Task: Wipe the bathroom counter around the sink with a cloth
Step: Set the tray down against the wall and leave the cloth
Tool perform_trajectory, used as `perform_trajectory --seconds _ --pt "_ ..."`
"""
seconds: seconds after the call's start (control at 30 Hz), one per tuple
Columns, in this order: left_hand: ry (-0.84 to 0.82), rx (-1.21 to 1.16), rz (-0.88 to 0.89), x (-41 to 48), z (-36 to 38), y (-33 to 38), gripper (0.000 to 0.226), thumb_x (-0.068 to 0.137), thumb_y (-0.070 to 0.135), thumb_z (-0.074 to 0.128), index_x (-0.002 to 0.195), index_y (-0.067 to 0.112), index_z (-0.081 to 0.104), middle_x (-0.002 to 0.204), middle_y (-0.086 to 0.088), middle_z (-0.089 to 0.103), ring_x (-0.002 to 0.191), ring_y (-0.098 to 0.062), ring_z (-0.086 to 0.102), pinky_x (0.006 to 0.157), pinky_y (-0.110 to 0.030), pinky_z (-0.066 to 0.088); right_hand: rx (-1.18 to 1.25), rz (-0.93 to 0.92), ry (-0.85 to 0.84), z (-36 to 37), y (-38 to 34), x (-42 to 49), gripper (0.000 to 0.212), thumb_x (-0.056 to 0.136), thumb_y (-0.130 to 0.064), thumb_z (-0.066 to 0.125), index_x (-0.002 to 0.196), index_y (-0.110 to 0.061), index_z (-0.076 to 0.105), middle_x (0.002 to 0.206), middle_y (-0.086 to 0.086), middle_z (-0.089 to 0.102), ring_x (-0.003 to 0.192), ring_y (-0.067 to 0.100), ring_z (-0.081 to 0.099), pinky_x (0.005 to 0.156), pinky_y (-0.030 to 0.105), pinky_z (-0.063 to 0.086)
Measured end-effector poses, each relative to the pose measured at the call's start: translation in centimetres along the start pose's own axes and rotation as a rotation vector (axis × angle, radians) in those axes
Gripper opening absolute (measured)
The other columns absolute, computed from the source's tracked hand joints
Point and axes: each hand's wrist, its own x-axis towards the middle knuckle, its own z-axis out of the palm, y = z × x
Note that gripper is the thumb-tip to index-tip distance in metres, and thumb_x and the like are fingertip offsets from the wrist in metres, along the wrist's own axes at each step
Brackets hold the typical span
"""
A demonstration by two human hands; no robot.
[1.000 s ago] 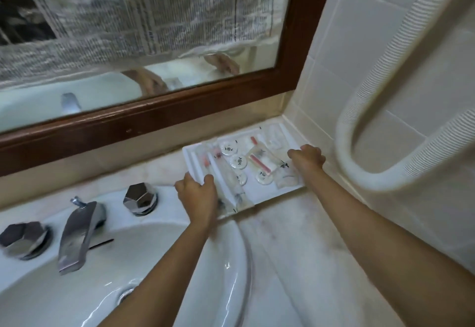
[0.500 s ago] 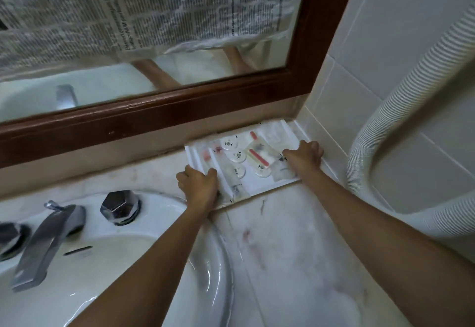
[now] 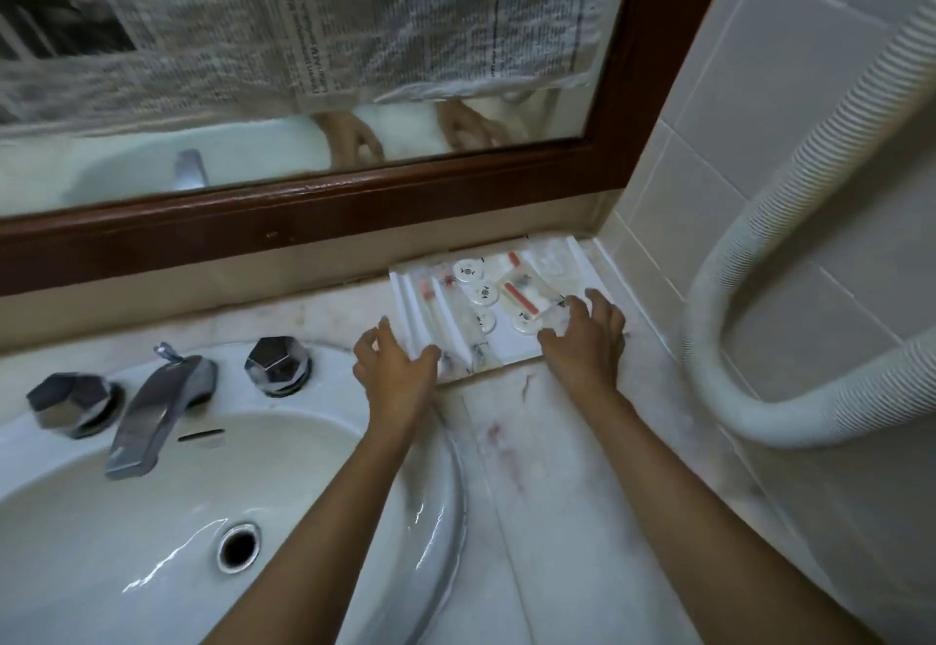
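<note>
Beside the one white sink [image 3: 152, 518], the marble counter [image 3: 557, 518] carries one white tray [image 3: 511, 345], now pushed into the corner under the mirror [image 3: 304, 87]. Both hands, left hand [image 3: 392, 373] and right hand [image 3: 587, 340], have let go, fingers spread open. Two faucet knobs [image 3: 277, 365] flank one spout [image 3: 157, 416]. No cloth is visible.

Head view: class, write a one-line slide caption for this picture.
Both hands, left and right, open at the near edge of a white tray of toiletries in the counter corner beside the sink.
</note>
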Motion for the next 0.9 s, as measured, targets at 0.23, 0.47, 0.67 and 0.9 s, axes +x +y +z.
perform_trajectory --seconds 0.23,0.47,0.67,0.9 --pt "0.037 -0.199 0.091 -10.9 -7.8 -6.8 0.033 0.088 0.009 0.062 0.116 0.026 0.061 0.121 0.007 0.054 0.099 -0.001 0.058 0.085 -0.028 0.050 0.242 -0.226 -0.020 -0.2 -4.4 -13.5 0.016 0.075 -0.005 0.067 0.090 -0.011 0.068 0.106 0.004 0.056 0.107 0.026 0.042 0.088 0.027 0.035" --pt "0.236 -0.187 -0.015 -20.9 -21.6 -18.8 0.023 0.089 0.010 0.063 0.100 0.030 0.068 0.103 0.014 0.066 0.086 0.004 0.061 0.071 -0.008 0.045 0.240 -0.516 -0.384 3.5 -12.3 -28.9 0.012 0.078 -0.005 0.064 0.080 -0.017 0.063 0.091 -0.005 0.052 0.094 0.014 0.041 0.077 0.004 0.030" --pt "0.459 -0.165 -0.208 -31.5 -33.3 -31.7 0.024 0.088 0.009 0.065 0.091 0.033 0.067 0.094 0.012 0.066 0.086 -0.004 0.061 0.068 -0.008 0.045 0.181 -0.699 -0.655 8.2 -20.0 -42.5 0.010 0.084 -0.011 0.058 0.086 -0.018 0.064 0.091 -0.007 0.051 0.095 0.012 0.040 0.073 0.018 0.029" --pt "0.707 0.075 -0.278 -34.7 -48.1 -43.6 0.025 0.084 0.008 0.067 0.109 0.013 0.068 0.108 -0.002 0.061 0.097 -0.016 0.060 0.089 -0.025 0.043 0.214 -0.877 -0.810 14.8 -32.0 -55.0 0.009 0.083 -0.012 0.059 0.086 -0.017 0.066 0.088 -0.002 0.059 0.094 0.017 0.047 0.073 0.022 0.032"
